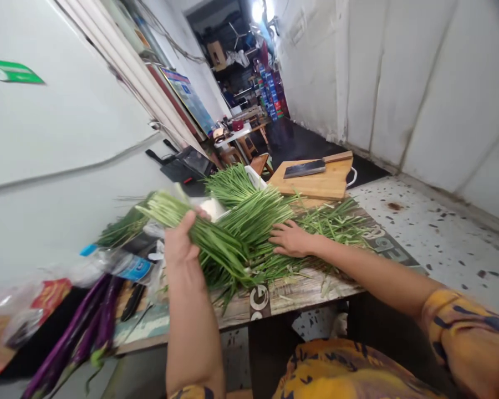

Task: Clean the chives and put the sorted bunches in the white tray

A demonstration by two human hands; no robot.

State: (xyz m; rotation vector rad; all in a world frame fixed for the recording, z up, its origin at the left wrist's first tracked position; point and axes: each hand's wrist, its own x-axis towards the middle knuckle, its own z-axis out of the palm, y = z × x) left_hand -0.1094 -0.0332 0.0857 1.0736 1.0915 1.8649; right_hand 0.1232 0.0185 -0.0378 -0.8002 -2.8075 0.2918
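Held bundle (222, 238): lay within the left hand (185, 235), with pale stem ends beyond the thumb to the upper left; ran on as green stalks down to the right, over the pile (258, 213).
Left hand: was wrapped round the held bundle toward its pale end, with the thumb on the near side; had most fingers hidden behind the stalks.
Right hand (291, 238): was spread palm-down over the near right part of the pile, just beside but apart from the held bundle.
Pile: spread beneath and beside the held bundle, between both hands, and reached back toward a white container (255, 177).
Loose stalks (332, 221): lay scattered to the right of the right hand, under and beyond the wrist.
Surface (303, 285): carried pile and loose stalks; showed wood-grain print with white lettering near the front edge.
Chopping board (311, 187): lay behind the loose stalks, well apart from the left hand; bore a cleaver (305, 168) with its wooden handle pointing right.
Left side: bore another green bunch (125, 227), a bottle (135, 269) with a blue label, a black handle (132, 302) and purple eggplants (107, 310).
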